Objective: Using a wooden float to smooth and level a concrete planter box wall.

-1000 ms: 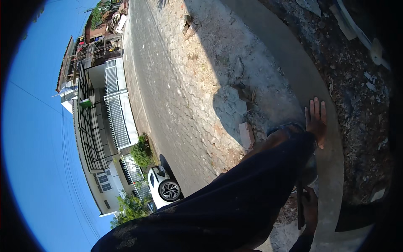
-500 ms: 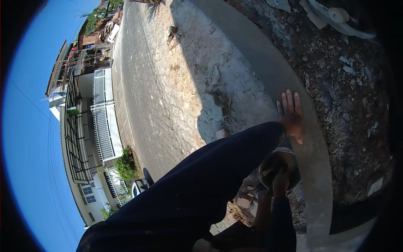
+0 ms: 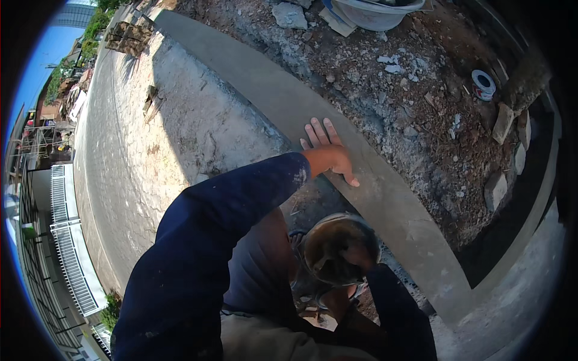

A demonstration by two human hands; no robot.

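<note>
My left hand (image 3: 327, 153) lies palm down on a smooth grey concrete ledge (image 3: 253, 78), its fingers stretched out and its thumb apart. Below it, close to my legs, is a round bucket (image 3: 325, 240) with a pale rim and a brownish inside. My right hand (image 3: 359, 256) reaches over the bucket's right side into its mouth. Deep shadow hides those fingers, so what they hold, if anything, cannot be made out. Dark blue sleeves cover both arms.
Right of the ledge lies rubble-strewn soil (image 3: 421, 120) with a white ring-shaped roll (image 3: 483, 85) and broken slabs (image 3: 495, 191). A white tub (image 3: 379, 15) stands at the top. Left are a paved road (image 3: 111, 144), stacked brown blocks (image 3: 128, 39) and a white gate (image 3: 72, 240).
My view has swung to the right, showing more of the soil, the tub and the bucket. My left hand still lies flat on the ledge; my right hand stays at the bucket.
</note>
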